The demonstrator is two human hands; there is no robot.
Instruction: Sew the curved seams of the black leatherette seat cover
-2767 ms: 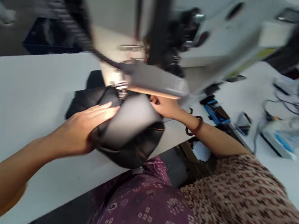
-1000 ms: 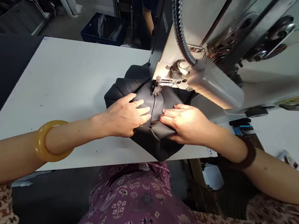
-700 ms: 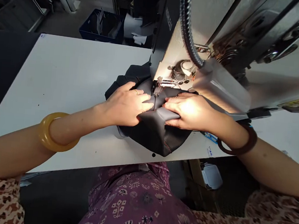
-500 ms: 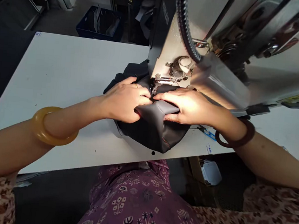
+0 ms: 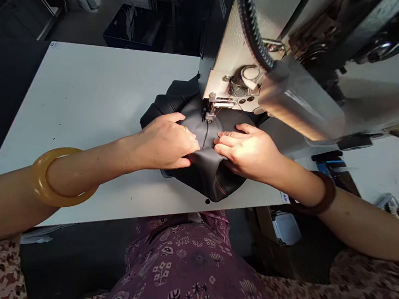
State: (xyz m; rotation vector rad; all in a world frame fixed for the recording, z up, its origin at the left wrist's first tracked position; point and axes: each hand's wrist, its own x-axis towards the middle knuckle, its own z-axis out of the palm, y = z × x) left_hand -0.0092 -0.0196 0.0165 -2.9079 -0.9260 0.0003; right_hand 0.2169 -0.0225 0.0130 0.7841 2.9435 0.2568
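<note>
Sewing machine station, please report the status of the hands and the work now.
Left hand and right hand pressed open on the black stitched panel, either side of its seam. Presser foot on the seam ahead of them.

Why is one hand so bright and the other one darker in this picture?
In the head view, the right hand sits close under the lamp, so it looks glaring, almost washed out; the left hand gets less light and looks darker; the wide lens seems to stretch the arms.

A navy plastic crate (image 5: 131,28) sits on the floor beyond the white table (image 5: 85,87).
</note>
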